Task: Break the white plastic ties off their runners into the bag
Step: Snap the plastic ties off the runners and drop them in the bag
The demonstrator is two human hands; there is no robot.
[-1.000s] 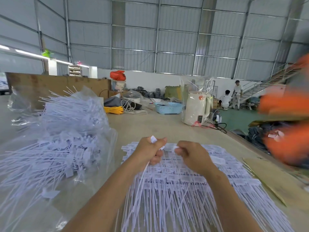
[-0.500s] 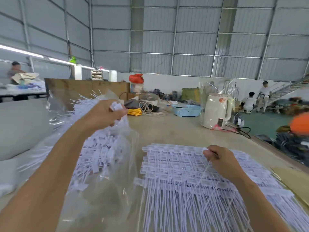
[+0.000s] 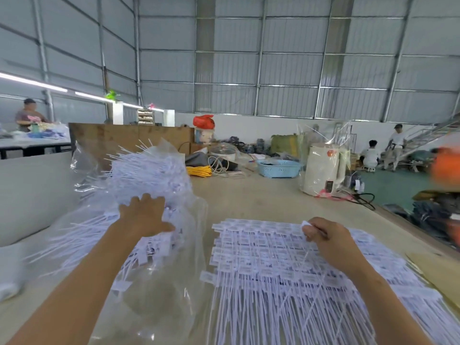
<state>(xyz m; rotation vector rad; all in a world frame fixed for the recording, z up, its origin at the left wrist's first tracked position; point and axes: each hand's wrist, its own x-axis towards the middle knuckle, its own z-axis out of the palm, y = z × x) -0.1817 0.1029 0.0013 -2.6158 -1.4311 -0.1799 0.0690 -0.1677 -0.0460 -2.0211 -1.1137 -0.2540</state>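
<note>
Left hand (image 3: 144, 216) flat on bag (image 3: 159, 282); right hand (image 3: 328, 241) apparently pinching tie (image 3: 305, 224).

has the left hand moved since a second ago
Yes. The left hand went left from the sheet of ties to the bag and now lies open on it.

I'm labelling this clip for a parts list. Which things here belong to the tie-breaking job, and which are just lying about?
Job: left hand resting on the clear bag of loose ties; right hand pinching a tie at the runner stack.

Lying about: blue basket, yellow cable coil, white kettle, red bag.
</note>
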